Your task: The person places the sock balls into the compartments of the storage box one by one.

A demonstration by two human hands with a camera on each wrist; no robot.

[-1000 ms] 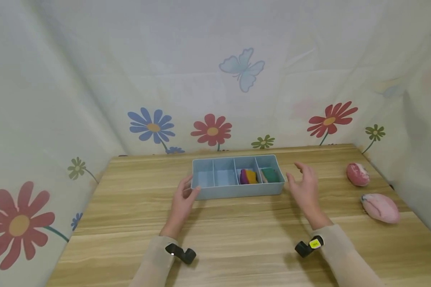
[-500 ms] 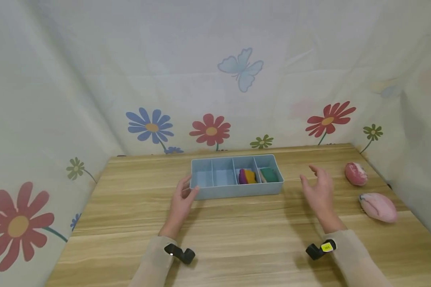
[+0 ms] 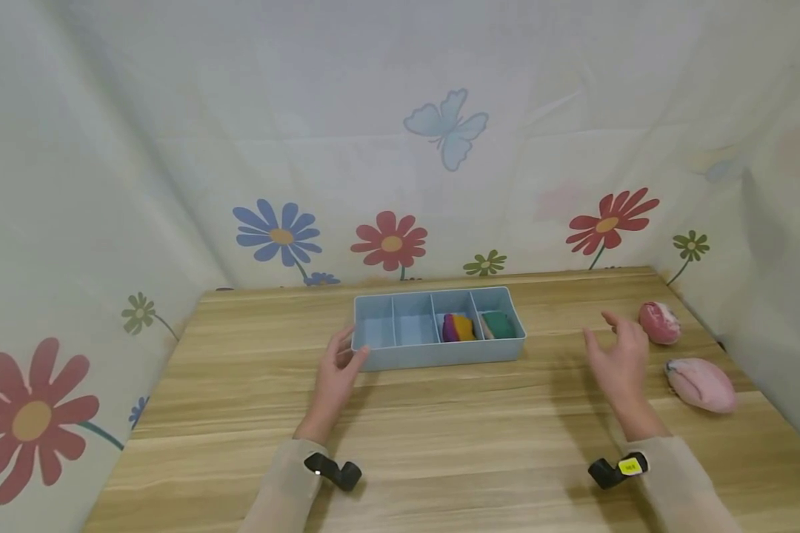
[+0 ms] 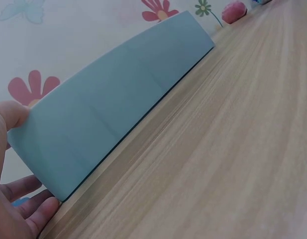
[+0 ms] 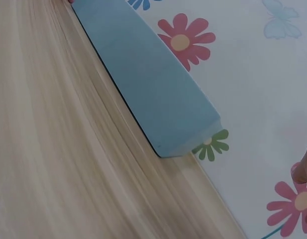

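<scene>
A light blue divided storage box (image 3: 440,355) lies lengthwise on the wooden table. Its left end is held by my left hand (image 3: 335,374); in the left wrist view the thumb (image 4: 13,113) lies at the upper corner and the other fingers touch the end near the bottom. A purple and yellow cloth bundle (image 3: 458,327) sits in the third compartment from the left, and a green one (image 3: 498,324) in the rightmost. My right hand (image 3: 623,363) hovers with nothing in it, fingers loosely bent, between the box and two pink bundles.
Toward the table's right edge lie a dark pink and white bundle (image 3: 660,323) and, nearer, a pale pink bundle (image 3: 703,385). Flower-printed curtains (image 3: 453,207) enclose the wooden table (image 3: 440,444) at the back and sides.
My right hand has moved right, away from the box's right end and toward the pink bundles. The left hand and the box have stayed in place.
</scene>
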